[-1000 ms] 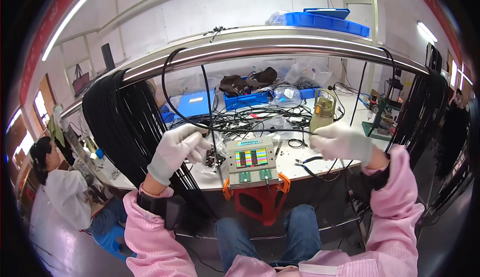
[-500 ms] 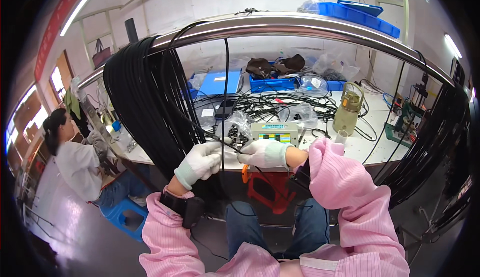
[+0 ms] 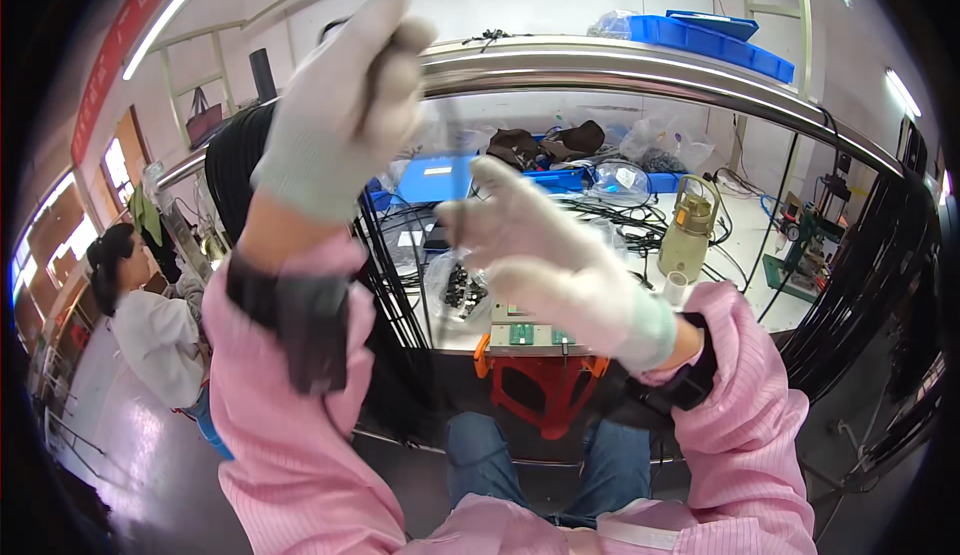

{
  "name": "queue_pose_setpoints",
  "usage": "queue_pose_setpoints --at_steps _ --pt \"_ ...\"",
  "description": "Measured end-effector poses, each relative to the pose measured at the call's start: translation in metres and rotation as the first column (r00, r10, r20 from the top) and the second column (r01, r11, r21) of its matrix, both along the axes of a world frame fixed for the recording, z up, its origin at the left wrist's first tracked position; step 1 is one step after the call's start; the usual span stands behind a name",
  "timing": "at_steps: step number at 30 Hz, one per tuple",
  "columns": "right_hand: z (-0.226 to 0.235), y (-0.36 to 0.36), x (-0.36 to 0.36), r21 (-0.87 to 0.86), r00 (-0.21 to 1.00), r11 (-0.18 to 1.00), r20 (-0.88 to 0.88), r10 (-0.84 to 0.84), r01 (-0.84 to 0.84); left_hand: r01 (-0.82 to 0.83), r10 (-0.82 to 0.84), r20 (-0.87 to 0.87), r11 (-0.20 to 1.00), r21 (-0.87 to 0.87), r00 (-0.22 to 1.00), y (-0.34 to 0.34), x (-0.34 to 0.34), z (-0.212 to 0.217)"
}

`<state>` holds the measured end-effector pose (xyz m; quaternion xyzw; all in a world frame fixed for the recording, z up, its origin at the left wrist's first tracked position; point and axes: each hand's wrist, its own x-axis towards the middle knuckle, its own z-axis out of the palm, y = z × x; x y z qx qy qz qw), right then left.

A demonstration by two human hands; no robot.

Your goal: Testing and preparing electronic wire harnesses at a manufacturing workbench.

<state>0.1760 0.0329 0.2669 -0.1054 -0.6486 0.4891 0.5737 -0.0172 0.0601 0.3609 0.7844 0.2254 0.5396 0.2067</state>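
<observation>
Risks. Black cables (image 3: 232, 170), draped over the left end of the metal rail (image 3: 700, 97): could slip or tangle if one strand is tugged. Left hand (image 3: 345, 105), before the rail, left of its middle: fingers curled, blurred; cannot tell whether anything is held; a loose strand might snag. Right hand (image 3: 545, 255), below the rail's middle: fingers extended, nothing visible in grasp; a low sweep could knock the box (image 3: 541, 337) beneath.
Writing. Red banner (image 3: 110, 80), beyond the rail's left end: pale characters, cropped. Blue folder (image 3: 425, 185), below the rail: pale label, illegible.
</observation>
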Motion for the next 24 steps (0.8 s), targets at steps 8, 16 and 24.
queue_pose_setpoints --at_steps 8,16,24 --pt "0.068 0.026 0.108 0.502 0.633 0.542 -0.015 -0.774 0.674 0.437 -0.425 0.131 0.789 -0.432 0.896 0.019 0.058 -0.019" --pt "0.121 0.058 0.112 0.826 0.307 0.222 0.063 -0.95 0.518 -0.391 0.358 0.172 0.89 0.234 0.918 0.09 0.079 -0.084" --pt "0.067 0.022 0.103 0.989 0.261 -0.146 -0.151 -0.953 0.039 -0.041 0.03 -0.068 0.985 -0.17 0.997 0.022 0.118 -0.09"
